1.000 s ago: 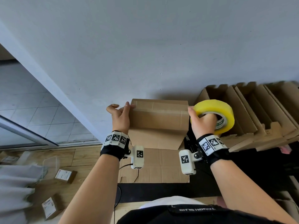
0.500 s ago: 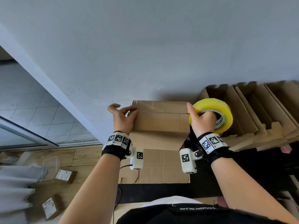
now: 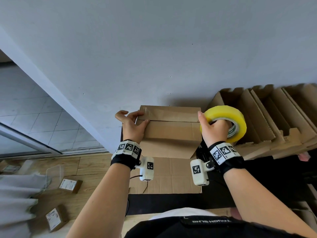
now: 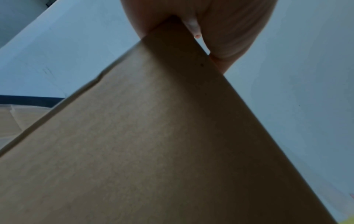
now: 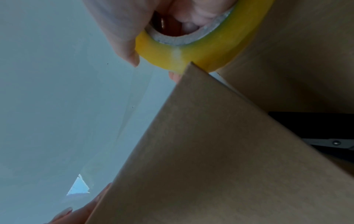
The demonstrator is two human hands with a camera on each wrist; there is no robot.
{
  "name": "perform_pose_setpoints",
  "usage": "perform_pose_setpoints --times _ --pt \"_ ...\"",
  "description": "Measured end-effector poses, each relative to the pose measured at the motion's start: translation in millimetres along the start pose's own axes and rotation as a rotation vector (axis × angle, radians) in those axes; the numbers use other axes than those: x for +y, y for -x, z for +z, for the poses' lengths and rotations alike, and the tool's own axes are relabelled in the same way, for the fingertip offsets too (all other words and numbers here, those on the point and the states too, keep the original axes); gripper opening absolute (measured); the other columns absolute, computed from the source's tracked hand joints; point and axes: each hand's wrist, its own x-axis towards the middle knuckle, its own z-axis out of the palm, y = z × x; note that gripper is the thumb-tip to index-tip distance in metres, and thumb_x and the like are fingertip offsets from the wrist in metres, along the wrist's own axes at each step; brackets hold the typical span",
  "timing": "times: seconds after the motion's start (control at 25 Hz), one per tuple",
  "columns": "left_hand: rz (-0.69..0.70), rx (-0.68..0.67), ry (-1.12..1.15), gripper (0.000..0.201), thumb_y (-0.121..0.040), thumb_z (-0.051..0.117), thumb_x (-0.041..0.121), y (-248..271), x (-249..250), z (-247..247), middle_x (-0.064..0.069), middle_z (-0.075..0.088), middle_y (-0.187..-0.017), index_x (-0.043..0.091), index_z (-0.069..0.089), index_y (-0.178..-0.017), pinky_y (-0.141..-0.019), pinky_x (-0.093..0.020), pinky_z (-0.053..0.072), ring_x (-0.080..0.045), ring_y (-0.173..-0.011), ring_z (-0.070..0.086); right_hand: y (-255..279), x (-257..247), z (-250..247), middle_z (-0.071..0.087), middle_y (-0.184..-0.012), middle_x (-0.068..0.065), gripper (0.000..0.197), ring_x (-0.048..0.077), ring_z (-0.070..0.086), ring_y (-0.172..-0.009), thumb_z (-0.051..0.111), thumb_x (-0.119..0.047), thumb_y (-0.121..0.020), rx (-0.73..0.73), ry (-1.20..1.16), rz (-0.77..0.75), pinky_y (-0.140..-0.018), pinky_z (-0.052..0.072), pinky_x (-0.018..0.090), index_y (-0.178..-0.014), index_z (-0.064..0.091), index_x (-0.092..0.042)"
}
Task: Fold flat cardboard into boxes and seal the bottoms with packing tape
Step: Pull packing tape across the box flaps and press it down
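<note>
The left hand (image 3: 133, 128) grips the box (image 3: 169, 133) at its left end, thumb on the flap seam, other fingers past the edge; in the left wrist view the fingers (image 4: 226, 30) wrap over the box's corner. The box is held up in front of the wall, above a flat sheet (image 3: 167, 176) lying below it, bottom flaps closed and facing the camera. A clear strip of tape (image 5: 122, 121) runs across the far side from the left corner to the roll (image 3: 228, 124). The right hand (image 3: 214, 129) holds the roll at the box's right end, fingers curled through its core, thumb laid straight along the box's right edge.

To do this step well, I judge the strip should be kept taut and brought squarely over the seam, half on each flap, then rubbed down from the left so no bubbles stay. The left thumb should pin the start while the roll pulls away. Slack tape may wrinkle or stick to itself.

Counted: one box in hand, one roll, one flat sheet. Three small labelled parcels (image 3: 70, 185) lie on the floor at left. At right stands a row of folded boxes (image 3: 267, 117), at least four; the far ones blur. Scissors (image 5: 329, 143) show in the right wrist view.
</note>
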Motion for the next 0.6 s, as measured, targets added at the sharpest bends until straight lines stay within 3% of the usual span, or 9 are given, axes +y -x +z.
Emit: perform_pose_setpoints --times 0.16,0.36,0.48,0.6 --pt "-0.065 0.022 0.08 0.067 -0.078 0.072 -0.01 -2.1 -0.2 -0.3 -0.003 0.068 -0.105 0.016 0.018 -0.107 -0.098 -0.027 0.049 -0.011 -0.105 0.066 -2.7 0.1 2.7 0.06 -0.051 0.006 0.047 0.023 0.057 -0.052 0.067 -0.039 -0.087 0.042 0.076 -0.047 -0.059 0.048 0.034 -0.055 0.061 -0.006" --pt "-0.109 0.057 0.088 0.07 -0.075 0.076 -0.008 -4.0 1.3 -1.0 -0.002 0.068 -0.101 0.016 0.018 -0.106 -0.09 -0.022 0.051 -0.001 -0.092 0.067 -6.9 3.7 7.9 0.066 -0.06 -0.003 0.026 0.018 0.061 -0.062 0.073 -0.043 -0.081 0.072 0.172 -0.127 -0.066 0.046 0.027 -0.072 0.076 -0.019" --pt "-0.093 0.072 0.065 0.07 -0.074 0.076 -0.009 -1.6 2.2 0.5 -0.003 0.067 -0.101 0.016 0.02 -0.107 -0.089 -0.02 0.05 -0.004 -0.097 0.067 -8.0 7.7 8.8 0.065 -0.059 -0.003 0.026 0.019 0.06 -0.061 0.074 -0.042 -0.08 0.074 0.215 -0.153 -0.065 0.042 0.025 -0.07 0.075 -0.019" --pt "-0.083 0.083 0.042 0.068 -0.075 0.075 -0.008 0.7 1.3 0.9 -0.003 0.068 -0.103 0.015 0.02 -0.107 -0.09 -0.019 0.051 -0.006 -0.1 0.067 -7.3 5.8 8.4 0.059 -0.054 -0.005 0.03 0.02 0.056 -0.057 0.074 -0.04 -0.081 0.082 0.235 -0.155 -0.064 0.039 0.025 -0.059 0.064 -0.022"
